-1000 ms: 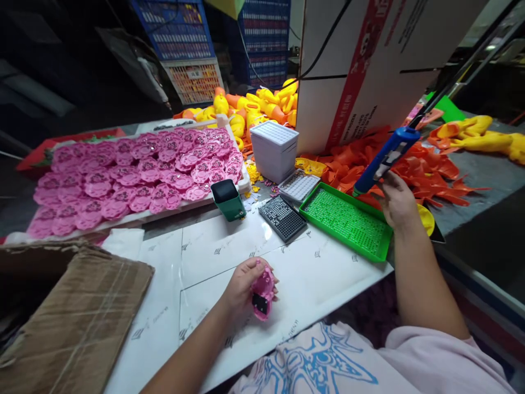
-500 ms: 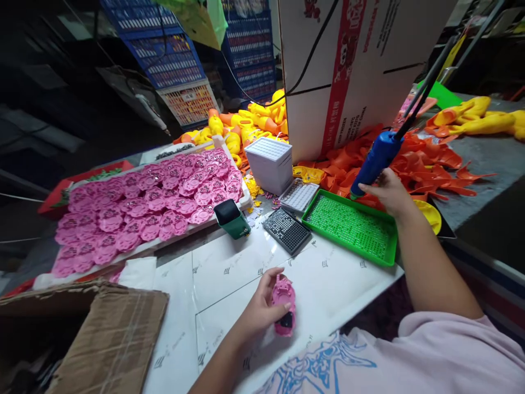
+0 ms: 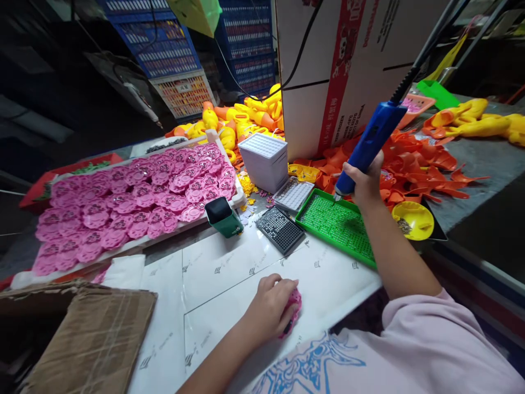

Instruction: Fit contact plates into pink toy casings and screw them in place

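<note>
My left hand curls over a pink plastic toy part on the white board, fingers wrapped round its top and near side. Much of the part, with a dark piece in it, is hidden beneath the fingers. My right hand grips a blue electric screwdriver, held tilted with its cable running up to the right. Its bit points down into a green tray dotted with small metal screws; whether it touches one I cannot tell. A black perforated tray lies left of the green one.
Rows of pink parts fill a white tray at left. A dark green cup and a grey-white box stand mid-table. An open carton sits front left. Orange parts and a yellow bowl lie right.
The screwdriver has moved left and down, its bit now inside the green tray's far left part. My left hand has rolled over the pink toy part, covering more of it.
</note>
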Tool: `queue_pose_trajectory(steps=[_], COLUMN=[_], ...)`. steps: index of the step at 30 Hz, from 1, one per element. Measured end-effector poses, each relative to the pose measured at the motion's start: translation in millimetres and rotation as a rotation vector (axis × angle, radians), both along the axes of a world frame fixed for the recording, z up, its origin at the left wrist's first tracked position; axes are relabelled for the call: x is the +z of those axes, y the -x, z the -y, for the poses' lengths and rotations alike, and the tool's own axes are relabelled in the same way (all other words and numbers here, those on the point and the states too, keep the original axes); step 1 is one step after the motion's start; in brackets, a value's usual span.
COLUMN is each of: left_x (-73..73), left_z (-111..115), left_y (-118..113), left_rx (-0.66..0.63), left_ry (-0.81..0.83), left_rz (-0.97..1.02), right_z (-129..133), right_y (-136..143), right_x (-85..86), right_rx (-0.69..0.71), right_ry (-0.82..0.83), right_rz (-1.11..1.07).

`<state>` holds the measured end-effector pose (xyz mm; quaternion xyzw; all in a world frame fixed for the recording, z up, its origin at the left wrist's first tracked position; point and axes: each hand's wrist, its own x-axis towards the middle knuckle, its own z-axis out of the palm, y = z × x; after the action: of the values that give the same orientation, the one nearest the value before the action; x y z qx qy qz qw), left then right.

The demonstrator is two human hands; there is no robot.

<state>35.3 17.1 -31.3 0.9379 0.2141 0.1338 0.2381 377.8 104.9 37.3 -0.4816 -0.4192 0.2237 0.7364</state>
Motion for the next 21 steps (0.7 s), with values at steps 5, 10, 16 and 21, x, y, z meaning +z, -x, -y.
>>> queue_pose_trajectory(steps=[5,10,16,21], left_x=[2.0,-1.5,3.9,2.6], left_z=[-3.9,-6.8,-0.2,-2.0], left_y=[-14.8,-29.7,-41.1,-40.3], left_rx=[-0.071,0.055,0.193,0.158], left_ry=[-0.195,-0.271,-0.279,-0.167], left_rz=[-0.099,-0.064,-0.049,-0.139], right_z=[-6.6,-15.0,-12.5,-6.4], right_y=[28.9,43.3,44.3,35.6], right_x=[1.3,6.9,-4.5,-15.6], right_rx=[0.209,0.343,0.258,0.159], right_ry=[0.002,0.119,0.056,-0.004], right_rz=[-0.102,-0.106,-0.147,-0.175])
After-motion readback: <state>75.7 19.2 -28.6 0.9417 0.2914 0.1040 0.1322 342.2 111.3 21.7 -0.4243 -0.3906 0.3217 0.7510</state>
